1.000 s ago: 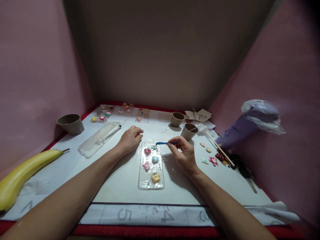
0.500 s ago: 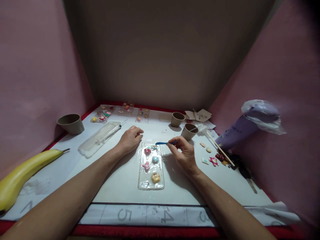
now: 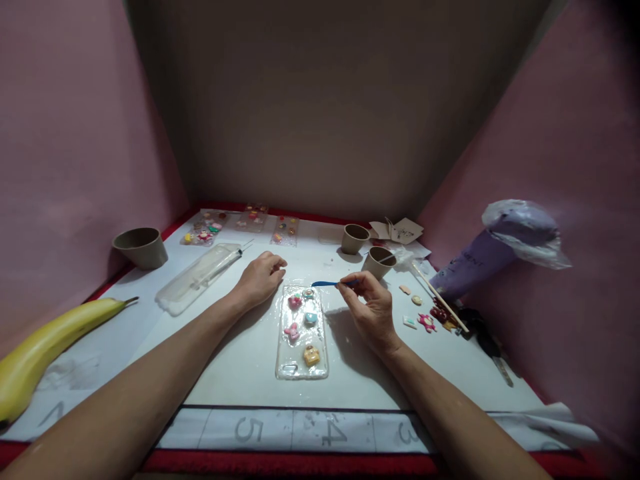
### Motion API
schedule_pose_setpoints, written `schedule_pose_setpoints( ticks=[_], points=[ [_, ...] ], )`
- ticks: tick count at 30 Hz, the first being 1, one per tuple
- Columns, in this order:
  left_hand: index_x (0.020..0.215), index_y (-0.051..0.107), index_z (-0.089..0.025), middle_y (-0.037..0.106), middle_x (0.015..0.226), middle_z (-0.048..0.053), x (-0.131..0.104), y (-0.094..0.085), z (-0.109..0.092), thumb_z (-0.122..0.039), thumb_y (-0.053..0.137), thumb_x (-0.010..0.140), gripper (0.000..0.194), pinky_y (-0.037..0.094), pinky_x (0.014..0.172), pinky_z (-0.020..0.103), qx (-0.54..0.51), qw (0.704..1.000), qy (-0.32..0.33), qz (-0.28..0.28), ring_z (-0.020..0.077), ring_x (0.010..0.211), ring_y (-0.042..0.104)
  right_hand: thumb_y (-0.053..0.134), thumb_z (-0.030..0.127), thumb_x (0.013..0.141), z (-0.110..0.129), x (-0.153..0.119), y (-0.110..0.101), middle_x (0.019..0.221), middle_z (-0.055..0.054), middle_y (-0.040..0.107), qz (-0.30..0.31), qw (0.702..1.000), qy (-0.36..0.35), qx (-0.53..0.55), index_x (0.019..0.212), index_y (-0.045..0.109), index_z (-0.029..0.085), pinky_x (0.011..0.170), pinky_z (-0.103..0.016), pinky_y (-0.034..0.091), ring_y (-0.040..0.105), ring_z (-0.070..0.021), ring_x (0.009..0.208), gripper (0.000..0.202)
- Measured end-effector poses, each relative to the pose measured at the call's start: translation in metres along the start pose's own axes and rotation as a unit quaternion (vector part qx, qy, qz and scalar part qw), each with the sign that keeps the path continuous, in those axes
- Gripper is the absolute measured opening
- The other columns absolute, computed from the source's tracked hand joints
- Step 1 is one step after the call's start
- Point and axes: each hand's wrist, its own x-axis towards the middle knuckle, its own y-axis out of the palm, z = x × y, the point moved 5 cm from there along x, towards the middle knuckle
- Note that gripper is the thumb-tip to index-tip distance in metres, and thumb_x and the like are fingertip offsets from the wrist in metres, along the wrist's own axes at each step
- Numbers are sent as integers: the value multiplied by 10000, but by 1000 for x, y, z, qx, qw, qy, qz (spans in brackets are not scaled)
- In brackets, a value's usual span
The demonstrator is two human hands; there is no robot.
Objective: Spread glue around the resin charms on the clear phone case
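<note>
The right hand (image 3: 371,308) is pinching a blue stick (image 3: 325,284) pointing left, crosswise to the clear case (image 3: 304,336), the left hand (image 3: 261,277) lying half-curled.

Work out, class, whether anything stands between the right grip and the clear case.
Nothing visible does: only the blue tool, held in the right grip, reaches toward the far end of the clear case.

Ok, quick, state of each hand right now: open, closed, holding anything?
Left hand: partly open, loosely curled near the clear phone case, nothing visibly held.
Right hand: closed, pinching a slim blue tool.
</note>
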Motion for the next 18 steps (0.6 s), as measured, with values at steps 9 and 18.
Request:
schedule_pose_setpoints(
  ticks=[9,18],
  points=[
    [912,666,-177,616,960,57,0,-1,-2,-234,507,814,196,464,799,322,2,1000,-2,2,188,844,597,640,240,820,3,-1,0,754,-6,629,1,1000,-8,4,834,622,212,595,-271,469,573,-135,642,37],
    [901,678,-165,624,954,44,-5,-9,-12,-269,539,780,212,477,746,300,-70,996,-3,-46,156,753,574,638,211,823,6,-1,0,771,0,632,-7,999,-32,15,847,624,211,595,-256,471,581,-125,650,28]
  ],
)
